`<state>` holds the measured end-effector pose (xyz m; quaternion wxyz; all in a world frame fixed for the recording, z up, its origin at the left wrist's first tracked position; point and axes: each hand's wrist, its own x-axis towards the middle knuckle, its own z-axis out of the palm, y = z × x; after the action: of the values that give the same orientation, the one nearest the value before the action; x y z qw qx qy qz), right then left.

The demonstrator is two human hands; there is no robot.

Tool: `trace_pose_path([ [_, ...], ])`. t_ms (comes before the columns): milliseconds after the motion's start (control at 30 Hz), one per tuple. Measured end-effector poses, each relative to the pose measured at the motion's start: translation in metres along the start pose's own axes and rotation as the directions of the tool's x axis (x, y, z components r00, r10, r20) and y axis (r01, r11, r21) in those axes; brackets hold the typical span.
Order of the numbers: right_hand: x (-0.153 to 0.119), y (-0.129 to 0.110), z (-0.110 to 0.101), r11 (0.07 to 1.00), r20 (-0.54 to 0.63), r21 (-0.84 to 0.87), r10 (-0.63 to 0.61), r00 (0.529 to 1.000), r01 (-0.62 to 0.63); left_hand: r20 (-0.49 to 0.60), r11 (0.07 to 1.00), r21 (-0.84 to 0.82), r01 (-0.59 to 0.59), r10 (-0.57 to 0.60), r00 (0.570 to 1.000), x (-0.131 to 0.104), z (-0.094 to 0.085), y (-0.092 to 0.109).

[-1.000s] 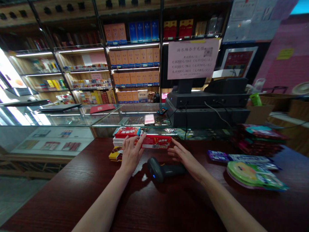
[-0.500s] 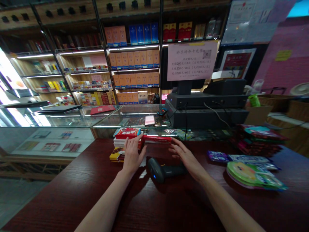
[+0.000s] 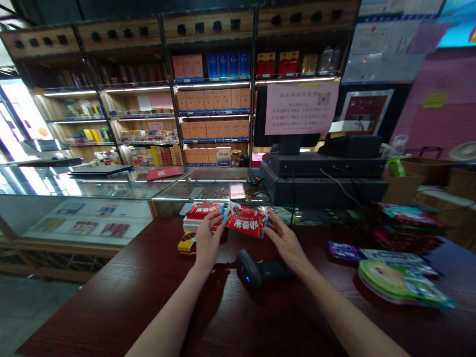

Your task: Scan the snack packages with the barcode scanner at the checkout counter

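Note:
A flat red snack box [image 3: 245, 221] with blue ends and white lettering is held up above the counter, its broad face tilted toward me. My left hand [image 3: 208, 243] grips its left end, thumb in front. The fingers of my right hand [image 3: 285, 240] pinch its right end. Just behind my left hand stands a stack of boxes: a similar red box [image 3: 203, 210] on top, white-sided ones under it, and yellow-and-brown boxes [image 3: 187, 244] at the bottom, partly hidden. Below the held box a black barcode scanner [image 3: 251, 270] with a lit blue light lies on the counter.
On the dark wooden counter [image 3: 148, 292], purple snack packs [image 3: 344, 251], a green package [image 3: 394, 282] and a pile of dark packets [image 3: 405, 228] lie to the right. Behind are a glass case [image 3: 208, 176], a cash register with a monitor [image 3: 323, 171], and stocked shelves.
The red box has turned from edge-on to showing me its broad face, held between both hands. The camera view has tilted up slightly, shifting the scene down and right.

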<state>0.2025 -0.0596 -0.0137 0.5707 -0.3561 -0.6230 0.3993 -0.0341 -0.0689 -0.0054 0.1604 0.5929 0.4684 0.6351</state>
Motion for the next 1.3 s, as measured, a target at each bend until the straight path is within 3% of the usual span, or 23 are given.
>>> trace_pose_path([
  [267, 0.02, -0.008, 0.026, 0.996, 0.019, -0.093, -0.005, 1.0, 0.006, -0.039, 0.999, 0.028, -0.026, 0.028, 0.999, 0.013, -0.016, -0.001],
  [500, 0.047, -0.018, 0.055, 0.993, 0.126, -0.113, -0.028, 0.992, 0.042, -0.009, 0.989, 0.129, -0.069, 0.071, 0.997, 0.026, -0.049, 0.0],
  [767, 0.08, -0.011, 0.089, 0.961, 0.213, -0.268, -0.013, 0.977, 0.071, -0.069, 0.981, 0.192, -0.007, 0.021, 0.997, 0.041, -0.08, -0.026],
  [1000, 0.101, -0.014, 0.106, 0.844, 0.275, -0.505, -0.04, 0.961, 0.179, -0.081, 0.981, 0.177, 0.076, -0.062, 0.995, 0.057, -0.097, -0.039],
  [1133, 0.11, -0.017, 0.113, 0.775, 0.328, -0.579, -0.062, 0.943, 0.253, -0.076, 0.98, 0.175, 0.099, -0.086, 0.993, 0.067, -0.102, -0.043],
  [1300, 0.119, -0.015, 0.119, 0.733, 0.343, -0.631, -0.031, 0.939, 0.255, -0.062, 0.97, 0.225, 0.096, -0.084, 0.995, 0.078, -0.107, -0.054],
])
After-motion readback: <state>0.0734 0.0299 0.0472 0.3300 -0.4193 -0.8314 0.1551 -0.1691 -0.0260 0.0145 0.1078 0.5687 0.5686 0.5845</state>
